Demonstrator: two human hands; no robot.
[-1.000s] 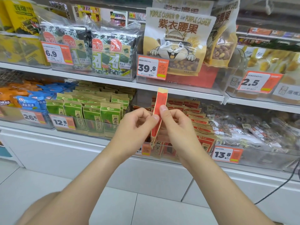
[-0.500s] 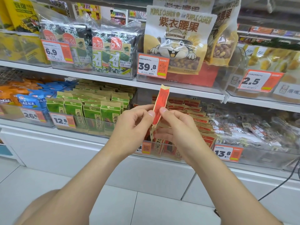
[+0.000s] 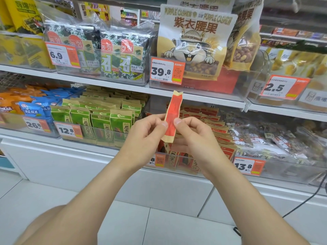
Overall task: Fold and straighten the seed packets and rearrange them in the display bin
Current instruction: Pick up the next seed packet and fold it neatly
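A red and tan seed packet stands upright, edge-on to me, in front of the shelf. My left hand pinches its left side with thumb and fingers. My right hand pinches its right side at the same height. Behind and below my hands is the clear display bin with several more red seed packets stacked in rows; my hands hide the bin's front left part.
Green seed packets fill the bin to the left, with blue and orange bags beyond. A bin of clear-wrapped snacks sits to the right. An upper shelf with seaweed and cashew bags overhangs. White tiled floor lies below.
Both hands have kept their pinch on the packet while it turned a little, its lower end sliding up between my fingers; the view shifted slightly.
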